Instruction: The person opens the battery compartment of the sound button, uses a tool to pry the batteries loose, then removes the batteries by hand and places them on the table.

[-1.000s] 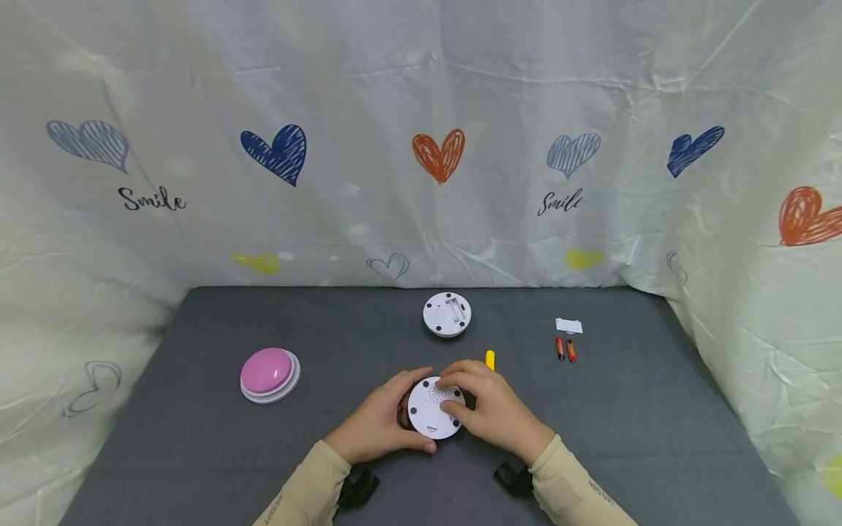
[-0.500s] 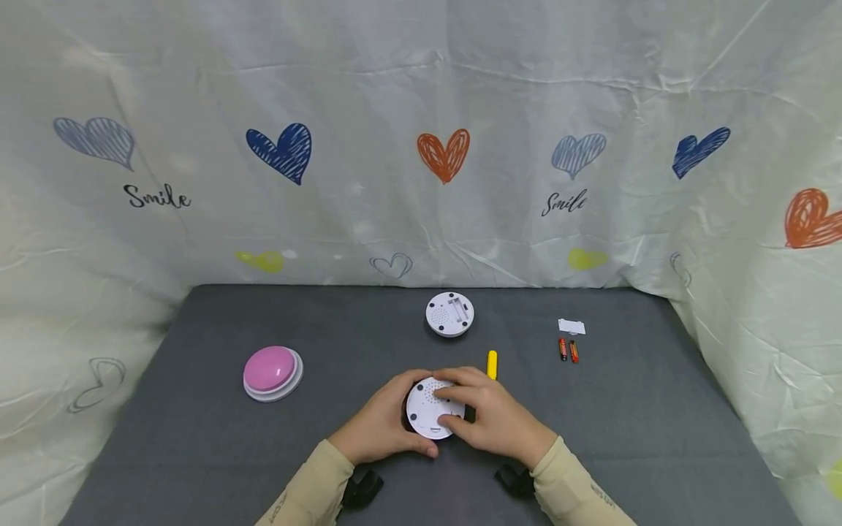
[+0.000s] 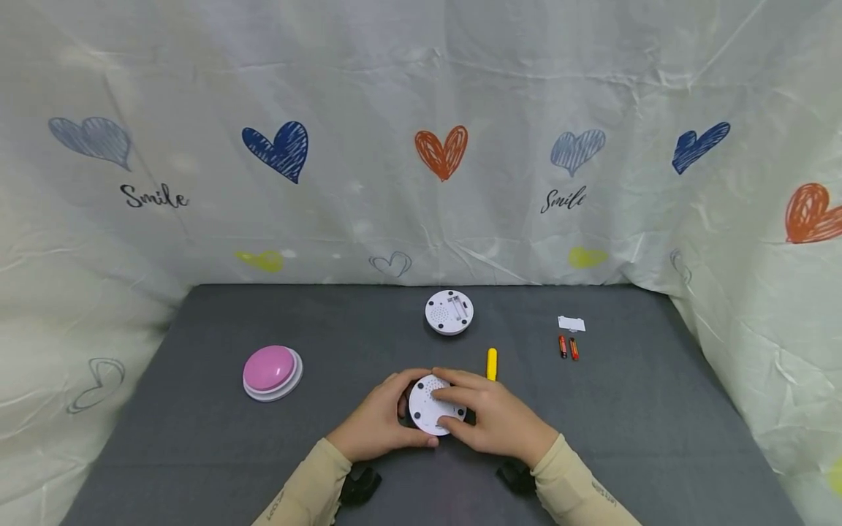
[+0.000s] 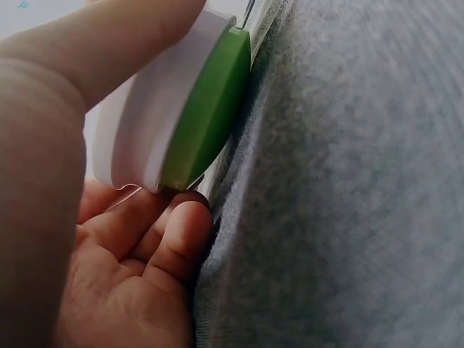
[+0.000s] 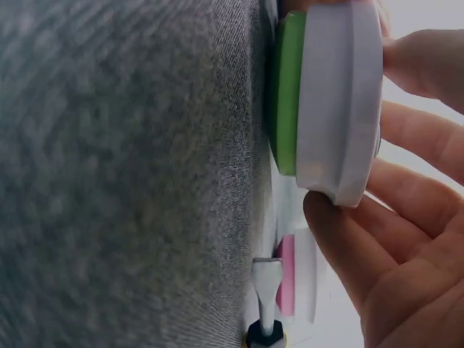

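A round push button (image 3: 421, 409) lies with its white underside up between my hands, near the front middle of the table. Its green top (image 4: 206, 116) faces the cloth in both wrist views. My left hand (image 3: 381, 418) grips its white rim from the left, thumb on the near side and fingers round the far side. From the right, my right hand (image 3: 495, 413) holds it: thumb and a finger press the underside, while another finger (image 5: 337, 228) bends against the rim. These fingers hide part of the underside. Beyond my right hand lies a yellow-handled screwdriver (image 3: 492, 361).
Another upturned button (image 3: 449, 313) stands at the back, its battery bay uncovered; its pink top (image 5: 287, 268) faces the cloth. Left of my hands stands a pink button (image 3: 268, 369), top up. Two batteries (image 3: 569, 348) and a white cover (image 3: 571, 324) lie at right.
My right thumb and fingers have shifted toward the near left across the green button's underside. My left hand keeps its grip, and the other things stay put.
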### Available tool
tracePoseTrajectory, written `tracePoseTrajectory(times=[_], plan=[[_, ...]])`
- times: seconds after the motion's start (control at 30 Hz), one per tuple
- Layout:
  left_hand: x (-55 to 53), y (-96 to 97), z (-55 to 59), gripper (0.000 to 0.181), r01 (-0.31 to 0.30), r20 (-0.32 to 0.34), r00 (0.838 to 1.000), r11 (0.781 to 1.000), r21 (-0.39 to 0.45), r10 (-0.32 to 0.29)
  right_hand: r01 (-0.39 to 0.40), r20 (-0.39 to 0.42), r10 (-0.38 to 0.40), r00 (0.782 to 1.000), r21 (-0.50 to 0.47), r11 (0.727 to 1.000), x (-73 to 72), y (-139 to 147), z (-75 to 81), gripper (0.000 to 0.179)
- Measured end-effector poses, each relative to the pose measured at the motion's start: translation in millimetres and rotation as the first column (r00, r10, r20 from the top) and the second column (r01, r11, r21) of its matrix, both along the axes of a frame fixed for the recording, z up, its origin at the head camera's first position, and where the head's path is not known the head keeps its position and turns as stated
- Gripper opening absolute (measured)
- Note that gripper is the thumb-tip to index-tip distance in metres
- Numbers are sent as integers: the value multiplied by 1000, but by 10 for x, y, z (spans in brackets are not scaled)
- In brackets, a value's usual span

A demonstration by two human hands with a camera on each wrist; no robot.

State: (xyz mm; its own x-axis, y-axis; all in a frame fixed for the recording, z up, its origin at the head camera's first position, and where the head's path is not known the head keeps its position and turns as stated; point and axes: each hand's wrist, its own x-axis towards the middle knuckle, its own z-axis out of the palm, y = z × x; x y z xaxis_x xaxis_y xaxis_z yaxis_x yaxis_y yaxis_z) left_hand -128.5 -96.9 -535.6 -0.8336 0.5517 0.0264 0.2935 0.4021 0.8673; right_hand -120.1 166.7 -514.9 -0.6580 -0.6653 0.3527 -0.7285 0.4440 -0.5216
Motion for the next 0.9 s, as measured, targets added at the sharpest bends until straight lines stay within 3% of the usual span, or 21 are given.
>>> tracePoseTrajectory(times=[0.27,0.53,0.9], plan=[[-13,-3,-3,101,-9,0,1000,1000,-14,9,12,-133,-8,991,29,999,-3,-7,27,33],[-15,-7,-2,101,-27,3,1000,999,-18,27,38,-274,-25,962,44,998,2,-48,41,22],[-13,10,13,101,-32,18,999,999,-23,33,0,-280,14,960,49,999,17,-60,58,19]])
